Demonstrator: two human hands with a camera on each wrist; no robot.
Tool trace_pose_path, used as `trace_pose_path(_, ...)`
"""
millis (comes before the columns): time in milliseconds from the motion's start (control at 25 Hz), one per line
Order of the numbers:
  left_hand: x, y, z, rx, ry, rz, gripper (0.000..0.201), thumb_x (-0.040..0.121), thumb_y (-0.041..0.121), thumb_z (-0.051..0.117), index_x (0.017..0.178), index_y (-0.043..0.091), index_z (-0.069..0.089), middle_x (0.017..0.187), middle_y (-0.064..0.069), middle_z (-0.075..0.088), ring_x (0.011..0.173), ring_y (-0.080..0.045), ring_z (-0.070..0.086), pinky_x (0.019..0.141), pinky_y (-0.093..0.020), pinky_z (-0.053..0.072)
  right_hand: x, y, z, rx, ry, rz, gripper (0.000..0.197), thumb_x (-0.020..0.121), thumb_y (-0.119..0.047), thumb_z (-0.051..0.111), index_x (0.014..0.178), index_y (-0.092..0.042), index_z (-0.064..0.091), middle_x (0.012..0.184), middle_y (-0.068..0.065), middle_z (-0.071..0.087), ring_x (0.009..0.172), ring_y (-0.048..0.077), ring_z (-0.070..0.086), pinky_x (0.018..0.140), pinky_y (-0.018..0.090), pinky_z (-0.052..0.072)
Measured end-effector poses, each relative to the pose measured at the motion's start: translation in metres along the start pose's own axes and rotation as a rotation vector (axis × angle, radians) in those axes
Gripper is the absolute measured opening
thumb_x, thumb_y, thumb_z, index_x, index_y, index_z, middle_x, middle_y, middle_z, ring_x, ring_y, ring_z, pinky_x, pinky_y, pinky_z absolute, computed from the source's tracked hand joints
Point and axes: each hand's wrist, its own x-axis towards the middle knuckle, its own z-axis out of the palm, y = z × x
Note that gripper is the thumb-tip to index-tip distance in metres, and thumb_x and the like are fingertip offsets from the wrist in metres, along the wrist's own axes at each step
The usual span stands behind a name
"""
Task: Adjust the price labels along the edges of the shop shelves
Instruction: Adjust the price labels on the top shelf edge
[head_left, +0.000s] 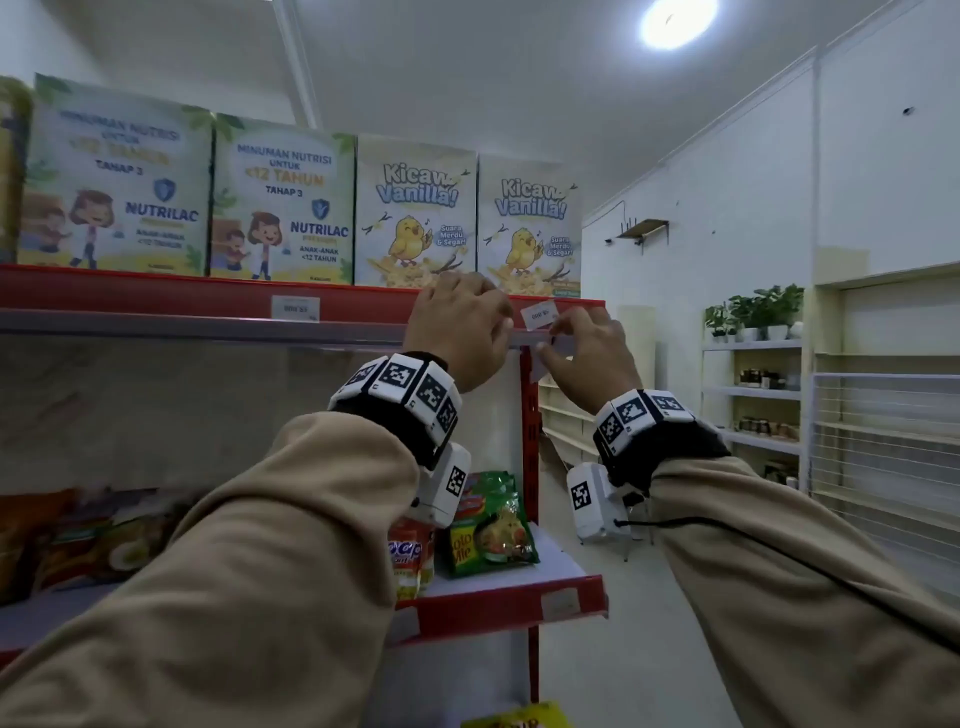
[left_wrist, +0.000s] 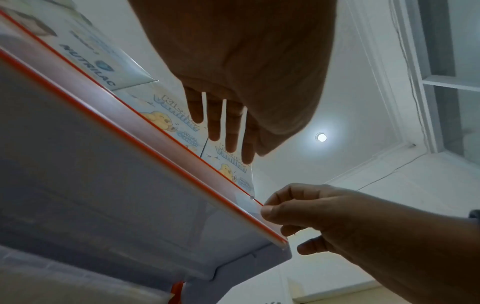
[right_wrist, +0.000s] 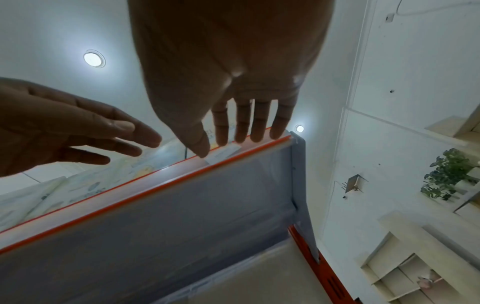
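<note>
A small white price label (head_left: 539, 315) sits tilted on the red edge strip (head_left: 156, 296) of the top shelf, near its right end. My right hand (head_left: 566, 328) pinches the label's right side between thumb and forefinger. From the right wrist view the thumb tip lies against the label (right_wrist: 224, 152) on the strip. My left hand (head_left: 467, 306) rests just left of the label with its fingers (left_wrist: 230, 131) straight and holding nothing. A second price label (head_left: 295, 308) sits further left on the same strip, untouched.
Nutrilac boxes (head_left: 280, 208) and Kicaw Vanilla boxes (head_left: 524, 228) stand on the top shelf right behind the hands. Noodle packets (head_left: 488, 525) lie on the lower shelf. A red upright post (head_left: 530, 431) ends the rack. White shelving with potted plants (head_left: 753, 312) lines the right wall.
</note>
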Motion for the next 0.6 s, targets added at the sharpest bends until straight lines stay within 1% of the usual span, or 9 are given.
trace_pose_path(120,0.018,-0.008,0.021,0.021,0.041,0.004,0.034,0.091,0.037,0.048,0.121,0.023,0.055,0.129,0.002,0.051,0.123,-0.022,0.041,0.103,-0.039,0.029,0.016,0.012,0.014,-0.041,0.137,0.039,0.034,0.086,-0.038,0.057,0.114,-0.018,0.052,0.119,0.01,0.045,0.11,0.028,0.041,0.091,0.041,0.041)
trace_pose_path(240,0.029,-0.008,0.046,0.013,0.039,0.03,0.04,0.09,0.039,0.049,0.126,0.022,0.052,0.131,0.002,0.049,0.124,-0.021,0.04,0.105,-0.037,0.027,0.027,0.022,0.024,-0.094,0.232,-0.006,0.036,0.088,-0.039,0.055,0.116,-0.017,0.053,0.117,0.012,0.047,0.108,0.03,0.043,0.086,0.041,0.042)
trace_pose_path(360,0.029,-0.009,0.066,0.038,0.113,0.03,0.04,0.089,0.044,0.049,0.124,0.025,0.053,0.124,0.002,0.051,0.118,-0.021,0.043,0.101,-0.036,0.024,0.028,0.031,0.03,-0.199,0.316,-0.098,0.039,0.088,-0.042,0.055,0.116,-0.016,0.055,0.115,0.012,0.049,0.106,0.031,0.047,0.082,0.043,0.044)
trace_pose_path(440,0.029,-0.009,0.073,0.034,0.173,0.027,0.037,0.088,0.044,0.051,0.12,0.026,0.055,0.119,0.003,0.054,0.113,-0.021,0.045,0.098,-0.035,0.024,0.028,0.036,0.034,-0.244,0.368,-0.13,0.04,0.088,-0.044,0.055,0.116,-0.016,0.055,0.118,0.012,0.047,0.108,0.03,0.045,0.082,0.042,0.043)
trace_pose_path(520,0.03,-0.01,0.076,0.031,0.217,0.027,0.035,0.088,0.043,0.053,0.118,0.026,0.057,0.116,0.002,0.055,0.111,-0.021,0.046,0.096,-0.033,0.023,0.032,0.037,0.035,-0.267,0.408,-0.122,0.036,0.085,-0.044,0.054,0.11,-0.019,0.056,0.122,0.012,0.042,0.111,0.029,0.042,0.084,0.04,0.041)
trace_pose_path(600,0.03,-0.011,0.078,0.052,0.227,0.022,0.035,0.087,0.043,0.054,0.118,0.026,0.056,0.116,0.002,0.055,0.111,-0.022,0.046,0.096,-0.033,0.023,0.039,0.036,0.035,-0.266,0.395,-0.117,0.028,0.081,-0.042,0.053,0.096,-0.018,0.056,0.119,0.011,0.04,0.11,0.028,0.039,0.084,0.04,0.038)
